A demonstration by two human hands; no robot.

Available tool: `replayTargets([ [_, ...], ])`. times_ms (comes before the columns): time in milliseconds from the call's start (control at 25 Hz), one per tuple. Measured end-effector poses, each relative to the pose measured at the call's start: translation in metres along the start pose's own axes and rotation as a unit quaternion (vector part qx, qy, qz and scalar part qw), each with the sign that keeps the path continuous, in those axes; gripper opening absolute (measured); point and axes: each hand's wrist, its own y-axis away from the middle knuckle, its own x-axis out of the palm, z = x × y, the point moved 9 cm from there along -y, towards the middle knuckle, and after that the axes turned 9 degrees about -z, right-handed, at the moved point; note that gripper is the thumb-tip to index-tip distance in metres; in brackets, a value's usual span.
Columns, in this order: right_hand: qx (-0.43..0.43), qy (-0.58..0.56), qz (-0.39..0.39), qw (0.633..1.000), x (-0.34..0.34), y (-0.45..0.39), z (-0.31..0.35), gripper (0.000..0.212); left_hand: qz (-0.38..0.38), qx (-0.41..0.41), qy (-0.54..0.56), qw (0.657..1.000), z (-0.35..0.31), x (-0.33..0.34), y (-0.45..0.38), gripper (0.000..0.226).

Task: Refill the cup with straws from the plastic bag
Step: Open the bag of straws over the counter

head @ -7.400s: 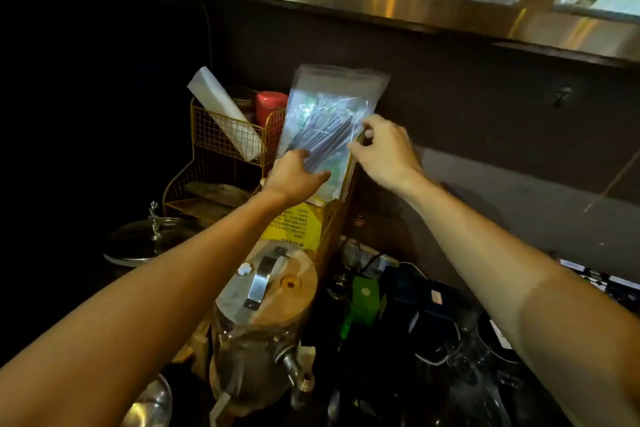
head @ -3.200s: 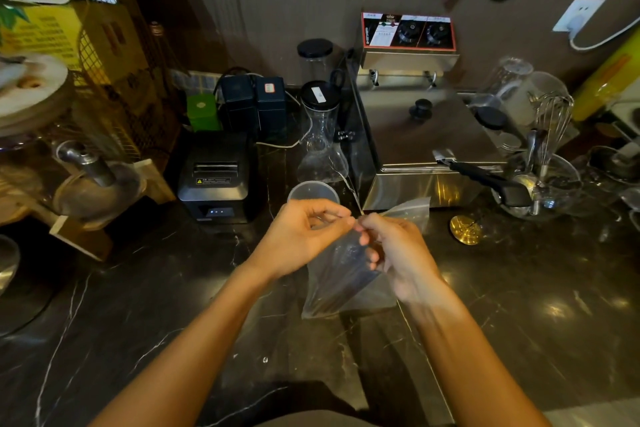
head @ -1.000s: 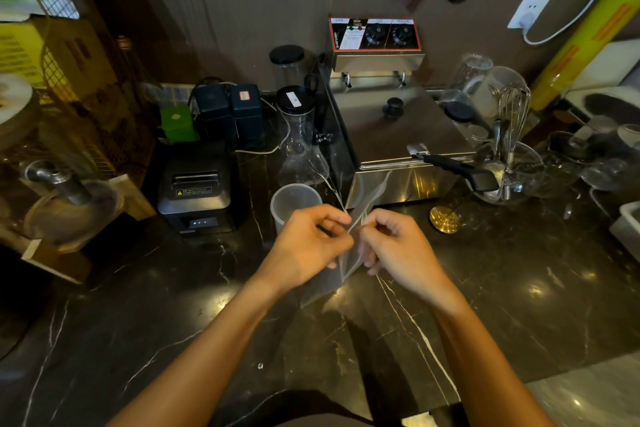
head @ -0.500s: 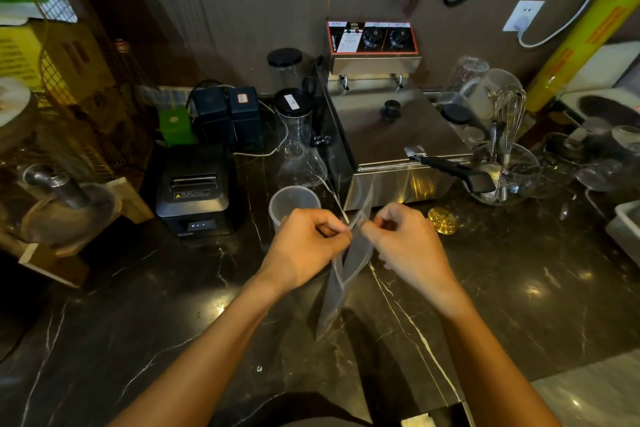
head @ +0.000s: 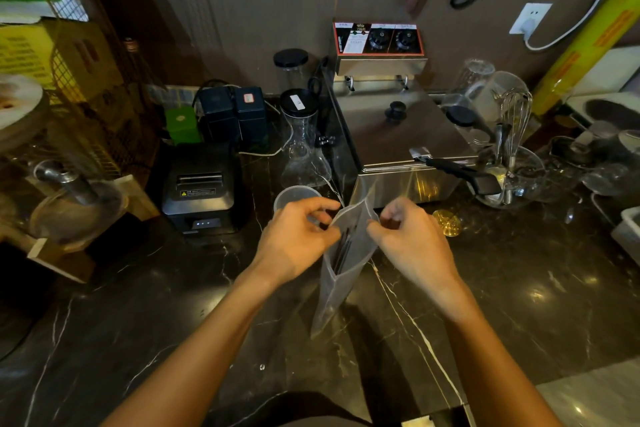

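A clear plastic bag [head: 334, 284] hangs upright over the dark marble counter [head: 519, 288], its mouth spread apart. Dark straws [head: 345, 243] show inside it, standing on end. My left hand [head: 296, 241] pinches the left lip of the bag and my right hand [head: 410, 241] pinches the right lip. A translucent plastic cup [head: 292, 194] stands on the counter just behind my left hand, partly hidden by its fingers; I cannot see into it.
Behind the cup stand a glass carafe [head: 303, 152] and a steel fryer [head: 398, 135] with a black handle [head: 464, 175]. A black receipt printer [head: 201, 189] sits to the left. A bowl with a whisk [head: 512, 166] is at the right, a gold lid [head: 446, 222] near my right hand.
The bag's mouth was pinched shut between my fingers; now my hands have drawn apart and the mouth stands open, showing the straws inside.
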Motion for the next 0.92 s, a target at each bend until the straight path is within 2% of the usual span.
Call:
replayTargets([
  [80,-0.031,-0.009,-0.022,0.999,0.0,-0.004,0.011,0.014,0.013,0.027,0.003,1.0,-0.011,0.006,0.001,0.021],
  [200,-0.046,0.002,-0.019,0.999,0.001,-0.005,0.011,0.019,-0.015,0.049,-0.02,0.998,-0.011,0.002,-0.001,0.011],
  [400,-0.004,0.004,-0.022,1.0,-0.012,-0.004,-0.015,0.023,-0.094,0.007,-0.041,0.995,0.015,-0.028,-0.01,0.019],
  [520,0.034,-0.035,-0.043,0.998,-0.022,-0.005,-0.03,0.024,-0.093,-0.014,-0.018,0.995,0.033,-0.037,-0.012,0.012],
  [600,0.022,-0.061,-0.037,0.997,-0.019,-0.005,-0.029,0.023,-0.096,-0.014,-0.022,0.995,0.038,-0.036,-0.012,0.01],
  [680,0.002,-0.082,-0.017,0.996,-0.012,-0.004,-0.024,0.024,-0.093,0.01,-0.014,0.996,0.031,-0.034,-0.01,0.015],
  [840,-0.01,-0.099,-0.009,0.995,-0.004,-0.009,-0.02,0.024,-0.082,0.141,-0.025,0.986,-0.012,-0.031,0.004,0.031],
  [920,-0.01,-0.112,-0.015,0.994,-0.003,-0.01,-0.018,0.024,-0.054,0.17,-0.042,0.983,-0.031,-0.022,0.014,0.039],
])
